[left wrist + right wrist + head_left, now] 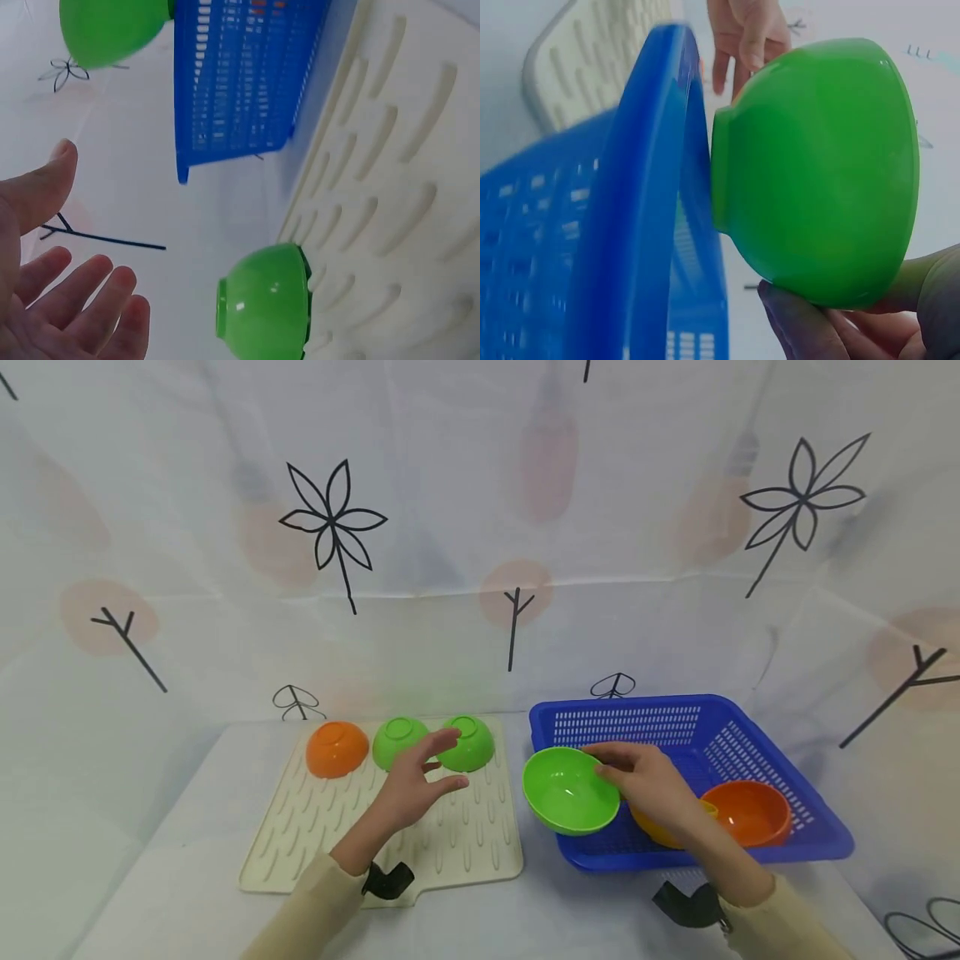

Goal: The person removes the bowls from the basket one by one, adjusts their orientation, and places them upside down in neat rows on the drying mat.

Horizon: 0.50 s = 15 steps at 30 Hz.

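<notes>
Now my right hand point(648, 781) grips a green bowl point(570, 791) above the blue basket point(750, 714); my left hand point(412, 785) hovers spread, empty, over the drying mat point(300, 835).

The green bowl point(570, 791) in my right hand point(651, 781) looks like smooth, glossy plastic, the blue basket point(821, 835) on the right is perforated plastic, the ribbed cream mat point(315, 827) on the left seems matt rubber, and the backdrop point(480, 527) is printed cloth.

Green bowl held over the blue basket's left edge

The glossy green bowl point(570, 791) is gripped at its rim, tilted with its opening facing the viewer, its base touching the rim of the blue basket point(825, 839), raised off the table.
</notes>
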### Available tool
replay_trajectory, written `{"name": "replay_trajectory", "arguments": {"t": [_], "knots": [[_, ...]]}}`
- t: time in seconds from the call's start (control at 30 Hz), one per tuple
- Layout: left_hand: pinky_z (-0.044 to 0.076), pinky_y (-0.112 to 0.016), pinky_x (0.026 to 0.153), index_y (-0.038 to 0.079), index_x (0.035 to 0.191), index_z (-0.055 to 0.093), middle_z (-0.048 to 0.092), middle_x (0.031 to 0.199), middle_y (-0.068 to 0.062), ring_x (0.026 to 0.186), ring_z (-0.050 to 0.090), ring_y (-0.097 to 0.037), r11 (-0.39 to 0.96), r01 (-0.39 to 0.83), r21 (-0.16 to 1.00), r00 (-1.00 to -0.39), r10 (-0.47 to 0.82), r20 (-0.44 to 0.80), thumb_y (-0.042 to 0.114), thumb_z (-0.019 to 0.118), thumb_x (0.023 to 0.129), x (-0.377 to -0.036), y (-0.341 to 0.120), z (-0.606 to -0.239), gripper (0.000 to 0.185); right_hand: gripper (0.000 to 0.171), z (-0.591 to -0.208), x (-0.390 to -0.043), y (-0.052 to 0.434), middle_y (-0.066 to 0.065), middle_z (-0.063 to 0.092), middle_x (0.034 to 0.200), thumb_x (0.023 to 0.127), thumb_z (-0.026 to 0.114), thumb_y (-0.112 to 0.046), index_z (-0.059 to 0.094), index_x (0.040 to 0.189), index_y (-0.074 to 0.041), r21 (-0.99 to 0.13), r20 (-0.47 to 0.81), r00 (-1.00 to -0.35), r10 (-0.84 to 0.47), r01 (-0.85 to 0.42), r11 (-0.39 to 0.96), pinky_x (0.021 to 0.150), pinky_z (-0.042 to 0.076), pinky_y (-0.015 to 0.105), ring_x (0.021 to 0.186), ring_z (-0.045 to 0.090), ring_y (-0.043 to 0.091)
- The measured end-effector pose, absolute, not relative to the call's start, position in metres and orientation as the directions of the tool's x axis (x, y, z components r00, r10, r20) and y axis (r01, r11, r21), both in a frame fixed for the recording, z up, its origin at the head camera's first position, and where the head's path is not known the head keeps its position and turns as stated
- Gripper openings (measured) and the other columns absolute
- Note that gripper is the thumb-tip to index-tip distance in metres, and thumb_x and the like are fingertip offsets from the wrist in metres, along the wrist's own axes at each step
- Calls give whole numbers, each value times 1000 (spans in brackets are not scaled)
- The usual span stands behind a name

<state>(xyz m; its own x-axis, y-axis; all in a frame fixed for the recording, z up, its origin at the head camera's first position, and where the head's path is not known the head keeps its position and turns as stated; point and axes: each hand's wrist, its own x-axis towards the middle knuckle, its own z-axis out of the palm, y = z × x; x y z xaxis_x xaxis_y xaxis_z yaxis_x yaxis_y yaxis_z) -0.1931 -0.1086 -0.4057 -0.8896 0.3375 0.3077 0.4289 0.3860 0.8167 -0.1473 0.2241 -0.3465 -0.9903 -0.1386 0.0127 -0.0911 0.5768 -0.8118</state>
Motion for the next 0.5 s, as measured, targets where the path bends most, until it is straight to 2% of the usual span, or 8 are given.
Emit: {"name": "replay_trajectory", "arguments": {"t": [0.3,0.5], "knots": [[46,-50,104,12,147,47,52,145,-2,132,50,-23,287,427,858,-847,458,268,19,81,85,-165,-103,-397,71,31,-353,-142,194,16,66,123,99,58,-5,64,129,-1,-899,45,-986,-158,-109,425,88,57,38,108,65,30],[45,-50,104,11,149,43,48,149,-7,134,47,-25,246,409,879,-825,510,242,18,83,83,-156,-102,-396,77,29,-361,-142,173,13,67,121,99,59,-5,66,126,-2,-921,46,-988,-148,-99,377,89,57,38,108,66,28]]}}
